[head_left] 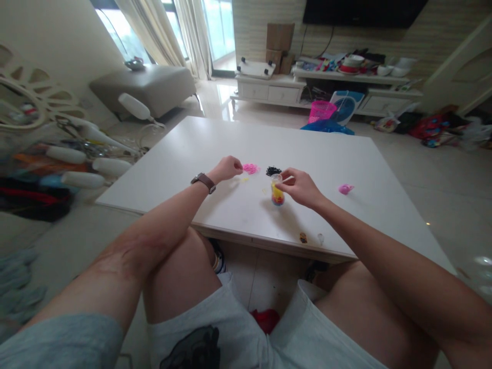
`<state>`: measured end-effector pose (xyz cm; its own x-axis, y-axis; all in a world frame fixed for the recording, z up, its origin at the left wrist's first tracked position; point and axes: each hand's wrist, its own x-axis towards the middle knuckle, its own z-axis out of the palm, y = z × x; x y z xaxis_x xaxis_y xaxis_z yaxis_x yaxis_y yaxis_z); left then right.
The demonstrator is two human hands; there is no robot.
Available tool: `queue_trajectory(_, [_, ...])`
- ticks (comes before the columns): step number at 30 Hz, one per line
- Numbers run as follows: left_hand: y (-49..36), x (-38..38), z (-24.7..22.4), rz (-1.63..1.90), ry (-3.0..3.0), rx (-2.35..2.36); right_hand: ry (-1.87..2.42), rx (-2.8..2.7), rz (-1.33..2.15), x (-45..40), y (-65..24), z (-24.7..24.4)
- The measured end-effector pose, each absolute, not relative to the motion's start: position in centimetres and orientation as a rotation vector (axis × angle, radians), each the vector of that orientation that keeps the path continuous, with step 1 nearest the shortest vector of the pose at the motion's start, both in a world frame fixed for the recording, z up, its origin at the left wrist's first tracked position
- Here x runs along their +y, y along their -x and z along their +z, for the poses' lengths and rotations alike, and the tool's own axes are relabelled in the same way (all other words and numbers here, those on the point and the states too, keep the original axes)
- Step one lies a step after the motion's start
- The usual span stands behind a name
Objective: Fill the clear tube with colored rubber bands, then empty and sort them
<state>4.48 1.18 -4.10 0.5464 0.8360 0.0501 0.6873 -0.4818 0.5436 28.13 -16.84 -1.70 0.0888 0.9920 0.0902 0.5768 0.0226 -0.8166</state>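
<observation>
A small clear jar (277, 192) stands upright on the white table, with yellow, red and blue pieces layered inside. My right hand (298, 185) is at the jar's rim, its thumb and fingers closed together; whatever they may hold is too small to name. Just left of the pink pile (251, 168) is my left hand (228, 168), fingertips pinched, with nothing I can make out between them. A black pile (273, 171) lies behind the jar. A few yellow bits (245, 180) are scattered in front of the pink pile.
On the white table (215, 138), a pink-purple object (345, 189) lies to the right. A black-and-yellow item (303, 237) and a small clear piece (321, 238) are near the front edge. Beyond the table stands a pink basket (322, 110).
</observation>
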Motion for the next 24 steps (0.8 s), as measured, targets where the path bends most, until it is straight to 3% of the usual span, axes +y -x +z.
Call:
queue_trajectory(5, [-4.1, 1.8, -6.8, 0.175, -2.309, 1.35, 1.613, -1.551, 0.733, -16.7, -28.3, -1.8])
queue_trajectory(15, [-5.3, 1.9, -8.0, 0.043, -2.305, 1.325, 1.606, -1.547, 0.75, -16.9, -28.2, -1.5])
queue_trajectory(24, [-5.8, 1.8, -7.5, 0.297, -2.355, 1.265, 1.643, -1.538, 0.711, -16.9, -27.9, -1.1])
